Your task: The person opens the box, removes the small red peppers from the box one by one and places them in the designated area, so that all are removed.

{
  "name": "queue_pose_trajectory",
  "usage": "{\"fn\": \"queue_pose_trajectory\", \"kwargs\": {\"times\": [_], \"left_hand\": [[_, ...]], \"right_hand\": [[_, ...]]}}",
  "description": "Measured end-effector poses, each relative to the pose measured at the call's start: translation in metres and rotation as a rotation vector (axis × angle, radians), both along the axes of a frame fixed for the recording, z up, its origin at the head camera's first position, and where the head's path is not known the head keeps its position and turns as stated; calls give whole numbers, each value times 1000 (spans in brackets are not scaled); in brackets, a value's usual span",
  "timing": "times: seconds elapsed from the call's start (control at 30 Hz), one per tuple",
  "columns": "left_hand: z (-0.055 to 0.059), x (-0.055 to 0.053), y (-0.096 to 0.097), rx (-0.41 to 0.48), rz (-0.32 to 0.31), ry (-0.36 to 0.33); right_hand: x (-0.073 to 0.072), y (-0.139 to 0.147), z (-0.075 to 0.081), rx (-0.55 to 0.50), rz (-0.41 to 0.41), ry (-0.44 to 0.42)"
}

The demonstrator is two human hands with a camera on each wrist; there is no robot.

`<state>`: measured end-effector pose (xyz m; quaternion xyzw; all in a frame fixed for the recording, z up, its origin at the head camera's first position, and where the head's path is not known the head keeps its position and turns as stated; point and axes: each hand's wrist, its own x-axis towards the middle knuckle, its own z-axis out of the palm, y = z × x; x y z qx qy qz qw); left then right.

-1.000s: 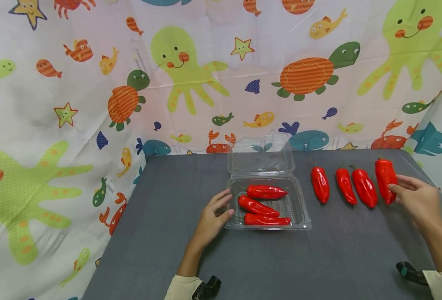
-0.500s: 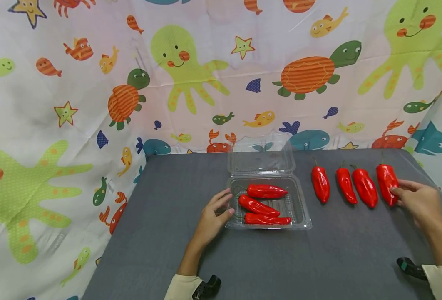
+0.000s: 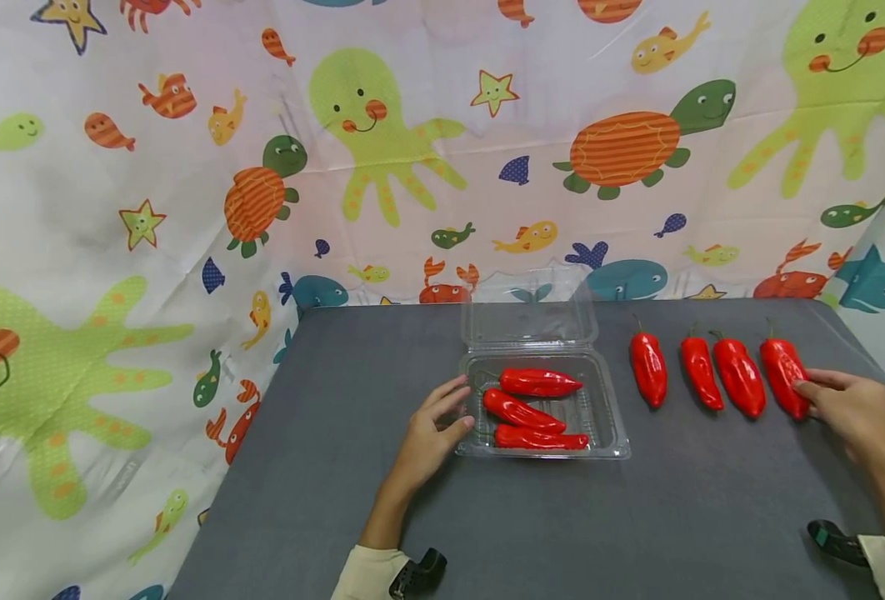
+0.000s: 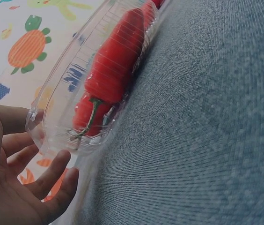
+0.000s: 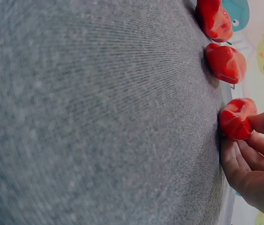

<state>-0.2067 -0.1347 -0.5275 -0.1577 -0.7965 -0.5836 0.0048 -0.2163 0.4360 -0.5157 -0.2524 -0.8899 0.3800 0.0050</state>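
At the right end of a row of red chili peppers, my right hand (image 3: pixel 855 408) pinches the rightmost pepper (image 3: pixel 782 375) near its lower end. In the right wrist view the thumb lies on the side of that pepper (image 5: pixel 237 119), with the other fingers low beside it, near the cloth. My left hand (image 3: pixel 427 433) has its fingers spread, with fingertips right at the left rim of a clear plastic clamshell box (image 3: pixel 613 417). The box's lid (image 3: pixel 525 325) stands open behind it. Inside lie three red peppers, including the middle one (image 3: pixel 521 411), stems to the left.
Beside the held pepper, three more lie in the row: a left one (image 3: pixel 648 367), a slim one (image 3: pixel 701 371) and a wide one (image 3: pixel 738 375). A grey cloth (image 3: pixel 562 525) covers the table. Behind hangs a curtain (image 3: pixel 412 83) printed with sea animals.
The right hand has brought the rightmost pepper slightly nearer and lower, and its stem now shows at the far end. The left hand and the box keep their places; the head view shifts slightly.
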Motion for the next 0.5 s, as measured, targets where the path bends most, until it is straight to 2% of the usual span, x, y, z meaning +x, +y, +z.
{"fn": "queue_pose_trajectory", "kwargs": {"times": [0.5], "left_hand": [[0,-1,0,-20,2,2]], "right_hand": [[2,0,5,-29,-26,6]]}}
